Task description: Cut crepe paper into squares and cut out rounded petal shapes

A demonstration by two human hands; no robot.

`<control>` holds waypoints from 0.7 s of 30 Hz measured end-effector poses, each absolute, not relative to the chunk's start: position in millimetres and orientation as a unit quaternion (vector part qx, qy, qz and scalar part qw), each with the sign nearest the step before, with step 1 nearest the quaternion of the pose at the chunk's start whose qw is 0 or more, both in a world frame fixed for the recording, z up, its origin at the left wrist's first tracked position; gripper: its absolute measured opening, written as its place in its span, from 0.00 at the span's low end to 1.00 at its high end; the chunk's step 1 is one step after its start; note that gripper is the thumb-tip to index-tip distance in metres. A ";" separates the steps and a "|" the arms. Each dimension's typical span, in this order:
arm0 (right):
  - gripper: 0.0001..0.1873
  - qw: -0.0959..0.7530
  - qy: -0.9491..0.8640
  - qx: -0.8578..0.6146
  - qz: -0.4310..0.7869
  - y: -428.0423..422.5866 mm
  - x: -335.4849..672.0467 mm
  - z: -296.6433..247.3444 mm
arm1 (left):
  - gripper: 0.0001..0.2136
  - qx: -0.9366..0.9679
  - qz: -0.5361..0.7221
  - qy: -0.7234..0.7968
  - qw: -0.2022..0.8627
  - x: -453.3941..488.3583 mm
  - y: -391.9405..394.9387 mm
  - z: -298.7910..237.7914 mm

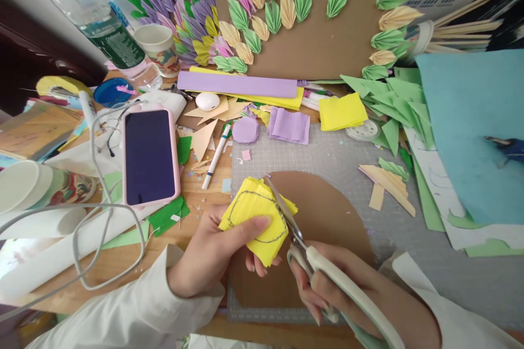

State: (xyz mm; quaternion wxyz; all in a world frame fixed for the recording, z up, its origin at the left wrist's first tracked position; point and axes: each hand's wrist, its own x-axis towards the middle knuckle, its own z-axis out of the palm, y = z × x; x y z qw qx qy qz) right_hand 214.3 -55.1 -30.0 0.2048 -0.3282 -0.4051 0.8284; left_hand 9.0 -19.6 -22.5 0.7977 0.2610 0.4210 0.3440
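Note:
Between the thumb and fingers of my left hand (229, 245) is a stack of yellow crepe paper (249, 204) with a dark rounded outline drawn on it. My right hand (327, 278) grips white-handled scissors (303, 248). Their blades lie along the right side of the yellow paper, near the drawn line, and a strip there stands partly apart. Below both hands is a brown round-edged cardboard piece (327, 212) on a grey cutting mat (282, 161).
Behind the mat lie a purple crepe paper stack (289, 125), a cut purple piece (245, 130) and a yellow stack (343, 111). A phone (149, 158), cable (110, 204) and paper cups (158, 49) are at left. A board (303, 49) with folded paper leaves stands at the back.

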 end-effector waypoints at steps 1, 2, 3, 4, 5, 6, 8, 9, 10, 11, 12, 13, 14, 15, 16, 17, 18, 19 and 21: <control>0.23 0.208 -0.398 -0.326 0.832 -54.4 213.9 -28.8 | 0.12 0.261 0.343 0.421 0.798 9.2 -19.8 -22.7; 0.24 0.210 -0.394 -0.326 0.833 -53.6 213.5 -27.3 | 0.12 0.260 0.341 0.424 0.798 9.4 -19.8 -22.9; 0.25 0.211 -0.392 -0.325 0.834 -52.6 213.2 -25.7 | 0.12 0.261 0.340 0.427 0.796 9.8 -19.6 -23.0; 0.26 0.209 -0.394 -0.324 0.834 -51.5 213.1 -24.1 | 0.12 0.262 0.340 0.431 0.794 10.1 -19.3 -23.0; 0.27 0.203 -0.400 -0.324 0.833 -50.6 213.0 -22.7 | 0.12 0.266 0.339 0.434 0.791 10.5 -18.9 -22.9; 0.27 0.196 -0.409 -0.325 0.830 -49.9 213.0 -21.8 | 0.12 0.271 0.339 0.436 0.789 10.7 -18.7 -22.6; 0.28 0.190 -0.423 -0.325 0.824 -49.4 212.7 -21.8 | 0.13 0.281 0.339 0.443 0.781 10.7 -18.6 -22.2; 0.28 0.192 -0.421 -0.324 0.825 -49.8 212.5 -22.6 | 0.13 0.285 0.339 0.446 0.778 10.4 -18.8 -22.0; 0.28 0.198 -0.416 -0.319 0.828 -50.5 212.2 -23.9 | 0.13 0.288 0.339 0.448 0.775 10.0 -19.0 -21.9; 0.27 0.209 -0.408 -0.312 0.832 -51.4 211.8 -25.5 | 0.13 0.290 0.339 0.450 0.773 9.6 -19.3 -21.9; 0.27 0.220 -0.399 -0.302 0.837 -52.4 211.4 -27.1 | 0.13 0.292 0.339 0.451 0.772 9.2 -19.4 -22.1; 0.26 0.229 -0.391 -0.294 0.842 -53.4 211.0 -28.6 | 0.13 0.293 0.339 0.452 0.771 8.9 -19.4 -22.3; 0.26 0.235 -0.385 -0.289 0.845 -54.2 210.7 -29.7 | 0.13 0.293 0.339 0.452 0.772 8.7 -19.3 -22.6; 0.25 0.237 -0.383 -0.288 0.845 -54.7 210.5 -30.5 | 0.13 0.292 0.340 0.451 0.772 8.6 -19.1 -22.8; 0.25 0.236 -0.384 -0.291 0.844 -55.1 210.4 -30.8 | 0.12 0.292 0.341 0.451 0.771 8.6 -18.8 -23.1; 0.25 0.237 -0.388 -0.293 0.841 -55.2 210.3 -31.0 | 0.12 0.293 0.342 0.450 0.771 8.7 -18.5 -23.2; 0.25 0.240 -0.392 -0.294 0.838 -55.3 210.2 -30.9 | 0.12 0.295 0.341 0.449 0.771 8.8 -18.2 -23.4; 0.25 0.243 -0.396 -0.293 0.836 -55.5 210.2 -30.9 | 0.12 0.296 0.341 0.450 0.771 8.9 -17.9 -23.4; 0.25 0.246 -0.395 -0.292 0.836 -56.2 210.4 -31.3 | 0.13 0.296 0.341 0.451 0.770 9.0 -17.6 -23.4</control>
